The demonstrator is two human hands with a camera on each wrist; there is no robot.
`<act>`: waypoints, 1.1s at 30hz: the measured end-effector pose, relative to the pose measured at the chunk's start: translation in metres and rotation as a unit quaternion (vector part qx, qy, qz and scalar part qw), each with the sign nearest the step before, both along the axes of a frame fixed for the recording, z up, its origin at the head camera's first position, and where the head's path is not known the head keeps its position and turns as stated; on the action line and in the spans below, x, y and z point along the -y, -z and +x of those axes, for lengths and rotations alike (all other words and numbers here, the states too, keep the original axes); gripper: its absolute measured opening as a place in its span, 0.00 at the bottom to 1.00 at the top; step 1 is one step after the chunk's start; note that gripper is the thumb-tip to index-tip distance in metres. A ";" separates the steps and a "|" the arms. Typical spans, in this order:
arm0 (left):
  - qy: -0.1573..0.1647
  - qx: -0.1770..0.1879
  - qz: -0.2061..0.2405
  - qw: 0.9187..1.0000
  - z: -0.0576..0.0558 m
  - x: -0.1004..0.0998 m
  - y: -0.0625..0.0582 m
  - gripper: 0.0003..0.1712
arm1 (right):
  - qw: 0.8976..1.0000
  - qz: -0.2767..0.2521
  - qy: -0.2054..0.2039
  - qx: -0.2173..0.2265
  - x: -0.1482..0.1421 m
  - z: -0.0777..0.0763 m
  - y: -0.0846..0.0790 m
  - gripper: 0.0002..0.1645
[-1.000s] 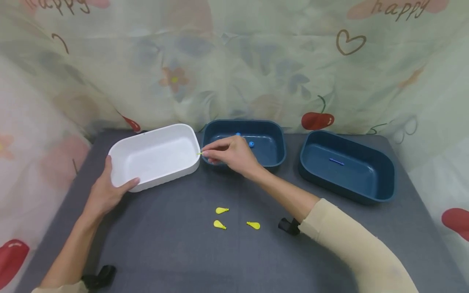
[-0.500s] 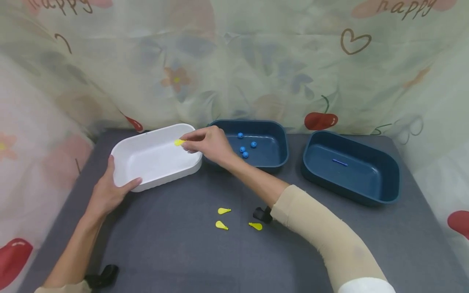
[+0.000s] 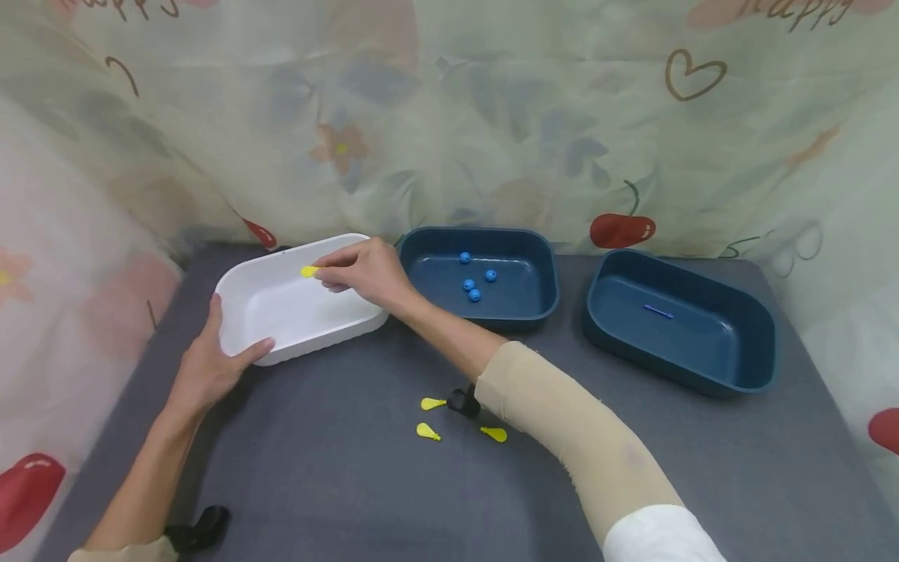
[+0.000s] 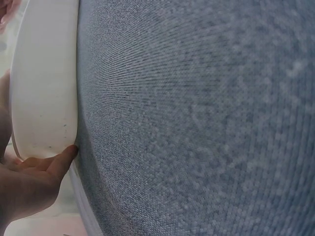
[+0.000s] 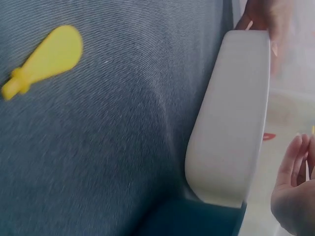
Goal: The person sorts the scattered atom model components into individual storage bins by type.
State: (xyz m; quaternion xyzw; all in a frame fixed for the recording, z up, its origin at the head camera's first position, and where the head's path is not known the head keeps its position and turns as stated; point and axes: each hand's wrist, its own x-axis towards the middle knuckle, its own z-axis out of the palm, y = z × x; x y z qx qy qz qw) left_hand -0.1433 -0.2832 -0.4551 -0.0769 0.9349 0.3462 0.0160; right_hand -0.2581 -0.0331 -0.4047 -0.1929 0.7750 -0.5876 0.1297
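Note:
My left hand (image 3: 206,371) grips the near left end of a white plastic bin (image 3: 330,337); in the left wrist view, the fingers (image 4: 61,162) lie against the bin's end. Over the inside of this bin, my right hand (image 3: 372,273) pinches a small yellow bulb-shaped piece (image 3: 307,272) between thumb and fingertips. The right wrist view shows the right hand (image 5: 295,196) beside the bin's rim, with only a sliver of yellow at the frame edge. Three similar yellow pieces lie on the grey cloth: one (image 3: 432,403), another (image 3: 428,431) and a third (image 3: 495,434).
A dark blue bin (image 3: 541,300) with several blue beads (image 3: 491,275) stands right of the white one. Farther right, another dark blue bin (image 3: 656,367) holds a thin blue-violet stick (image 3: 658,311). A patterned curtain (image 3: 449,156) hangs behind the table.
My right hand has moved left with the yellow piece, from the white bin's right rim to above its inside. The blue beads have come into full sight. My left hand keeps its grip.

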 end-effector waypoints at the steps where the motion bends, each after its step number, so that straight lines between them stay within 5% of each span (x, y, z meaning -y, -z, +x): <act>1: 0.000 0.000 0.000 1.000 0.000 0.000 0.000 0.68 | 1.000 -0.002 -0.001 0.001 0.003 -0.001 0.001 0.14; 12: -0.006 -0.006 0.002 1.000 0.001 0.005 0.001 0.67 | 0.998 -0.040 -0.011 0.047 0.036 -0.007 0.012 0.11; 33: -0.006 -0.013 -0.004 1.000 0.002 -0.001 0.003 0.66 | 0.992 0.037 -0.002 0.120 0.067 -0.024 0.034 0.07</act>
